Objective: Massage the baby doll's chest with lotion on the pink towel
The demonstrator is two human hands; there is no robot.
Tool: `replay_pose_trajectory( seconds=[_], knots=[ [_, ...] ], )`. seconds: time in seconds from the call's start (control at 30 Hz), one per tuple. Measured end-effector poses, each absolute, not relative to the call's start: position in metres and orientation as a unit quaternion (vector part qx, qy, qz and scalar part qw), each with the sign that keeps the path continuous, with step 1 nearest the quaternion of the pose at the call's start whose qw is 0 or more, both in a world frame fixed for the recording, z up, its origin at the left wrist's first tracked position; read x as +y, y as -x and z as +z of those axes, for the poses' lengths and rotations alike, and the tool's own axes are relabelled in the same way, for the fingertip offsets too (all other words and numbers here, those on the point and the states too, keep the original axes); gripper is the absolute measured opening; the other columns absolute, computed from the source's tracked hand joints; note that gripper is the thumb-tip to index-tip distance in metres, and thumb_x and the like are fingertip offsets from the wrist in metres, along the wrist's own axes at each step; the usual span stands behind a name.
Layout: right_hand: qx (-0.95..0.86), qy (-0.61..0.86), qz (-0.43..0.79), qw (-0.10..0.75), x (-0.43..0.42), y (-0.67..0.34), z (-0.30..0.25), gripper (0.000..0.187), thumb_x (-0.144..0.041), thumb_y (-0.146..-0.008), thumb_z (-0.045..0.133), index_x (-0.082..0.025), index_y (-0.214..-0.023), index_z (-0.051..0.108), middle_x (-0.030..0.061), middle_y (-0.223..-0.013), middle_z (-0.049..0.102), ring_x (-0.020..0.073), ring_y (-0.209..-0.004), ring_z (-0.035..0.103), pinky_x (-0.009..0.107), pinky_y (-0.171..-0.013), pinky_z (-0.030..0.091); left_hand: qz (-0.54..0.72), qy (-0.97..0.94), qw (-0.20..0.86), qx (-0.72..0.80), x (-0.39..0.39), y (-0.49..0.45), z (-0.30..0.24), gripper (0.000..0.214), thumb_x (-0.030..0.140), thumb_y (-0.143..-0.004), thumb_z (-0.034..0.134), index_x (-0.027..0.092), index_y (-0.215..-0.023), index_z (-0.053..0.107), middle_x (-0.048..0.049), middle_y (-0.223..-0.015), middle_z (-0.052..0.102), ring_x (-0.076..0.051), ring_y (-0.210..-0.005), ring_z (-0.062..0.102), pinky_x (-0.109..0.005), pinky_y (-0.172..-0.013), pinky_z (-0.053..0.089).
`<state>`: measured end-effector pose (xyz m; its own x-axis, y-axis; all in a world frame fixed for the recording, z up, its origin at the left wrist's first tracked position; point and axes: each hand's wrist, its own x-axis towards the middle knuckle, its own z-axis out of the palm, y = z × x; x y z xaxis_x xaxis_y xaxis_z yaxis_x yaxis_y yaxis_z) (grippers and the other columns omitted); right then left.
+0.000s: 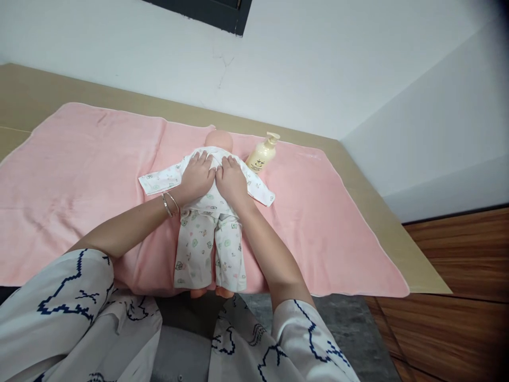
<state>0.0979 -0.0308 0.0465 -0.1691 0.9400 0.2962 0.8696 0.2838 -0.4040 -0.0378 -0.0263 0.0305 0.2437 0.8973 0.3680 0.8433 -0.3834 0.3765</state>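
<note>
A baby doll (218, 140) in white printed clothes lies on a pink blanket (322, 228), its head toward the wall and its feet at the table's near edge. It appears to be face down, as no face shows. My left hand (199, 175) rests flat on the left of the upper back of the white top (207, 203). Beside it, my right hand (231, 180) lies on the right side, fingers stretched out and thumbs close together. Printed trousers (194, 249) cover the doll's legs. Both palms are hidden against the cloth.
A cream pump bottle (262, 153) leans or lies on the blanket, right of the doll's head and close to its sleeve. The tan tabletop (374, 212) meets a white wall (159, 63) behind. Wooden cabinets (457, 276) stand at the right.
</note>
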Motion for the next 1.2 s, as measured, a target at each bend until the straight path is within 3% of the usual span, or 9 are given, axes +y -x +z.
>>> replay_pose_trajectory(
  seconds=[0.1,0.27,0.47,0.6,0.7,0.83,0.97,1.1,1.2],
  knots=[
    [-0.753,0.608,0.042,0.248,-0.038,-0.090,0.046,0.056,-0.023,-0.099,0.033,0.007,-0.145,0.046,0.0308,-0.153,0.046,0.0374,-0.148,0.038,0.053,-0.124,0.028,0.307,-0.766,0.064,0.562,-0.018,0.040,0.019,0.054,0.029,-0.098,0.039,0.007,-0.146,0.048,-0.0179,-0.159,0.042,-0.033,-0.153,0.031,-0.051,-0.128,0.024],
    [-0.768,0.584,0.081,0.251,-0.028,-0.098,0.043,0.057,-0.026,-0.098,0.038,-0.002,-0.149,0.045,0.0227,-0.160,0.040,0.0332,-0.152,0.033,0.052,-0.126,0.024,0.365,-0.736,0.084,0.563,-0.015,0.040,0.008,0.048,0.032,-0.096,0.044,0.017,-0.141,0.054,-0.0107,-0.156,0.048,-0.029,-0.150,0.036,-0.051,-0.127,0.028],
    [-0.797,0.532,0.119,0.261,-0.004,-0.126,0.033,0.060,-0.035,-0.097,0.046,-0.010,-0.151,0.044,0.0174,-0.163,0.035,0.0292,-0.156,0.025,0.051,-0.128,0.019,0.334,-0.747,0.057,0.571,-0.031,0.035,0.016,0.050,0.030,-0.098,0.041,0.012,-0.143,0.052,-0.0156,-0.157,0.046,-0.031,-0.151,0.035,-0.052,-0.126,0.026],
    [-0.813,0.493,0.152,0.272,0.003,-0.139,0.035,0.057,-0.041,-0.098,0.047,-0.016,-0.150,0.047,0.0126,-0.163,0.038,0.0236,-0.155,0.030,0.048,-0.128,0.022,0.299,-0.795,0.018,0.528,-0.049,0.028,0.023,0.051,0.028,-0.100,0.036,0.007,-0.144,0.050,-0.0205,-0.157,0.043,-0.035,-0.151,0.034,-0.056,-0.125,0.026],
    [-0.791,0.549,0.116,0.243,-0.015,-0.123,0.043,0.055,-0.033,-0.100,0.041,-0.010,-0.150,0.045,0.0172,-0.161,0.041,0.0285,-0.153,0.033,0.051,-0.127,0.025,0.294,-0.795,0.026,0.530,-0.042,0.032,0.023,0.053,0.028,-0.098,0.038,0.007,-0.145,0.049,-0.0198,-0.157,0.043,-0.035,-0.151,0.034,-0.055,-0.124,0.028],
    [-0.771,0.600,0.017,0.210,-0.057,-0.082,0.050,0.059,-0.024,-0.098,0.041,0.008,-0.147,0.043,0.0342,-0.154,0.041,0.0417,-0.150,0.034,0.055,-0.125,0.025,0.295,-0.785,0.060,0.540,-0.011,0.048,0.019,0.055,0.027,-0.096,0.036,0.010,-0.147,0.048,-0.0145,-0.156,0.048,-0.029,-0.149,0.039,-0.049,-0.126,0.028],
    [-0.800,0.564,0.015,0.205,-0.063,-0.075,0.050,0.056,-0.022,-0.097,0.041,0.005,-0.145,0.047,0.0311,-0.156,0.041,0.0417,-0.152,0.031,0.056,-0.126,0.021,0.282,-0.780,0.064,0.554,-0.001,0.053,0.020,0.055,0.026,-0.096,0.034,0.005,-0.146,0.048,-0.0165,-0.154,0.050,-0.028,-0.146,0.043,-0.045,-0.127,0.028],
    [-0.784,0.567,0.099,0.230,-0.028,-0.109,0.047,0.056,-0.031,-0.101,0.033,-0.006,-0.151,0.043,0.0210,-0.162,0.037,0.0351,-0.154,0.029,0.056,-0.126,0.022,0.274,-0.783,0.026,0.558,-0.022,0.043,0.030,0.053,0.026,-0.099,0.033,0.004,-0.144,0.050,-0.0200,-0.152,0.051,-0.033,-0.145,0.043,-0.051,-0.124,0.030],
    [-0.747,0.601,0.128,0.252,-0.012,-0.124,0.044,0.061,-0.042,-0.102,0.033,-0.006,-0.151,0.042,0.0217,-0.161,0.039,0.0344,-0.154,0.029,0.058,-0.125,0.023,0.254,-0.784,0.006,0.566,-0.040,0.036,0.038,0.050,0.026,-0.099,0.034,0.005,-0.140,0.054,-0.0224,-0.148,0.054,-0.037,-0.140,0.048,-0.056,-0.116,0.039]
  ],
)
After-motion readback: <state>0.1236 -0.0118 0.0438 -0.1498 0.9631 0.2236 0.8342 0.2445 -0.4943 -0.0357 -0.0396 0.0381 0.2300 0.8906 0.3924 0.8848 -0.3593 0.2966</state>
